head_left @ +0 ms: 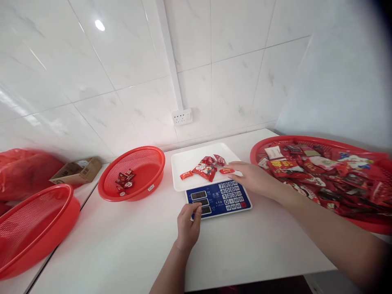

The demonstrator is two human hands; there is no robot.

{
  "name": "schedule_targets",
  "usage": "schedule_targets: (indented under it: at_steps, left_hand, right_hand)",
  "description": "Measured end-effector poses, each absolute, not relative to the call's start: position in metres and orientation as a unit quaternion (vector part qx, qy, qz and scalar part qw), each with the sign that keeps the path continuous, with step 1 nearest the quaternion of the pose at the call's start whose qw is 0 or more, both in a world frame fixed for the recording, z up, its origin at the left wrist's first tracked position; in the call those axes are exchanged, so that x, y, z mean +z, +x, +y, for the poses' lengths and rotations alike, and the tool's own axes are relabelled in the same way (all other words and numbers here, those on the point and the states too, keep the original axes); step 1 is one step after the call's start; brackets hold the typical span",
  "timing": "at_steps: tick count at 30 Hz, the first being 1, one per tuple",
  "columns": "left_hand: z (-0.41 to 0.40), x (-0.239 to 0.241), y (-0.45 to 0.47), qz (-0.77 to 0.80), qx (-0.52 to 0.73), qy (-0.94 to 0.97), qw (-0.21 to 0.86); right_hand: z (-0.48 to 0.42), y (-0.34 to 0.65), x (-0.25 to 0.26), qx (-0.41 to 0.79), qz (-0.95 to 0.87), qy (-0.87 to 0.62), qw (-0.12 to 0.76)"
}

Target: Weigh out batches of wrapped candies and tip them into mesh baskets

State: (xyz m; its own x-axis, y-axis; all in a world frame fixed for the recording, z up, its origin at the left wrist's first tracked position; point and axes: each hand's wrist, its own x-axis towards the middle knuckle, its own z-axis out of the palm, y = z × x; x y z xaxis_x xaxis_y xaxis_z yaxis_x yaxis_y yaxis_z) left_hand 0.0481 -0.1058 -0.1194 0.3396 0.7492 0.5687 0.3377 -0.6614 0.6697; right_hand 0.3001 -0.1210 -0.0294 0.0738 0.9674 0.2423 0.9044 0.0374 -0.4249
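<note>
A digital scale with a blue keypad panel [219, 198] and a white weighing tray [183, 163] sits mid-table. Several red snack packets [206, 167] lie on the tray. My right hand [249, 176] reaches over the tray's right edge, fingers at a small red packet [227, 171]; whether it grips the packet is unclear. My left hand [188, 224] rests at the scale's front left corner, fingers curled against the display, holding nothing I can see.
A large red basket [260, 149] heaped with red packets stands at right. A smaller red basket [143, 192] with a few packets sits left of the scale. Another red basket [36, 232], a cardboard box [76, 171] and a red bag [21, 171] are far left. A wall socket [181, 116] is behind.
</note>
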Motion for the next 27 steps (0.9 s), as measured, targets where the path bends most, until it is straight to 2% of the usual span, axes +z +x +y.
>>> schedule_targets:
  at_steps: [5,9,12,18,22,27]
  left_hand:
    - [-0.106,-0.118,0.047,0.336,0.464,0.787,0.227]
    - [-0.106,-0.119,0.046,0.336,0.466,0.786,0.228]
    - [-0.105,-0.121,0.045,0.34,0.467,0.783,0.23]
    - [-0.104,-0.121,0.046,0.343,0.464,0.782,0.237]
    - [-0.105,-0.12,0.046,0.337,0.461,0.784,0.241]
    - [-0.106,-0.117,0.046,0.333,0.459,0.786,0.247]
  right_hand:
    - [-0.105,0.281,-0.046,0.051,-0.719,-0.654,0.23]
    - [-0.09,0.26,-0.052,0.055,-0.774,-0.606,0.176]
    - [-0.079,0.25,-0.052,0.038,-0.769,-0.619,0.154]
    - [-0.056,0.27,-0.042,-0.005,-0.706,-0.674,0.218]
    - [-0.052,0.297,-0.043,0.032,-0.674,-0.719,0.166]
    - [-0.075,0.304,-0.047,0.059,-0.666,-0.727,0.156]
